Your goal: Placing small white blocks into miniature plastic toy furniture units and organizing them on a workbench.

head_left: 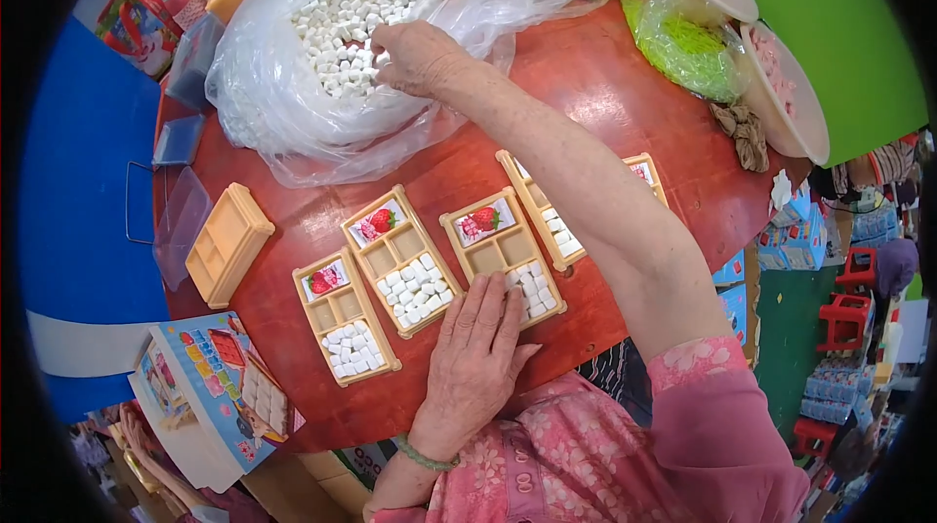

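Note:
My right hand (pixel 418 57) reaches over the table into a big clear plastic bag (pixel 283 123) of small white marshmallow-like pieces (pixel 337 20). Its fingers are bent together at the pile, and what they pinch is hidden. My left hand (pixel 473 357) lies with fingers stretched flat over the near end of a beige divided tray (pixel 488 258), touching its white pieces. Left of it stand two similar trays, a middle one (pixel 379 255) and a left one (pixel 325 308). Each of the three has a strawberry-printed packet, two bare small compartments and white pieces.
Two more trays are partly behind my right forearm, including a packet tray (pixel 644 172). Stacked beige trays (pixel 229 245) and a blue printed box (pixel 220 386) are at left. Bowls of pink pieces (pixel 795 123) and a green-filled bag (pixel 688 50) line the far right of the red table (pixel 576 84).

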A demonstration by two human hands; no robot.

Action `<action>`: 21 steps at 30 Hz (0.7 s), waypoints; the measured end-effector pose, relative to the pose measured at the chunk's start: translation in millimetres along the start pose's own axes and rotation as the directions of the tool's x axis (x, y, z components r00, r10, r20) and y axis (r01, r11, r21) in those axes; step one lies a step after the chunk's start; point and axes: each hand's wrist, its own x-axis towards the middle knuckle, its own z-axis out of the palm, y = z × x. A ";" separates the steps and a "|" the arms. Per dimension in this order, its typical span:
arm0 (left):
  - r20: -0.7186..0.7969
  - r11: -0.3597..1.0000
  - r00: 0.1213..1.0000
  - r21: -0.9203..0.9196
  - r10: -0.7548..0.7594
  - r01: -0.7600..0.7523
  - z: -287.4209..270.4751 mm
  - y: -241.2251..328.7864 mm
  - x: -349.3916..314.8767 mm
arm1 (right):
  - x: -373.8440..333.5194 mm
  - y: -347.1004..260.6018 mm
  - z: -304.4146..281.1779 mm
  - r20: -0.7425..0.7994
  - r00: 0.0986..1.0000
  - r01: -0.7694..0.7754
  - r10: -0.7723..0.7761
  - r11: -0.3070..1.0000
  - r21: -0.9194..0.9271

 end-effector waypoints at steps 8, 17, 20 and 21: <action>-0.036 1.000 0.999 0.019 0.012 -0.012 4.4 -4.3 -7.1 | -23.9 -12.4 -33.9 -0.118 0.988 0.120 -0.095 0.967 0.224; -0.046 0.999 0.998 -0.004 0.044 -0.044 2.7 -2.5 -13.0 | -164.9 -49.2 -115.3 0.312 0.950 -0.184 0.010 0.825 0.535; 0.014 0.995 0.997 0.055 0.078 -0.079 4.3 1.1 -9.7 | -192.7 -37.6 -121.2 0.436 0.897 -0.327 0.074 0.774 0.542; 0.010 0.995 0.997 0.051 0.080 -0.080 4.8 1.4 -9.2 | -200.2 -37.2 -122.9 0.452 0.889 -0.340 0.076 0.771 0.539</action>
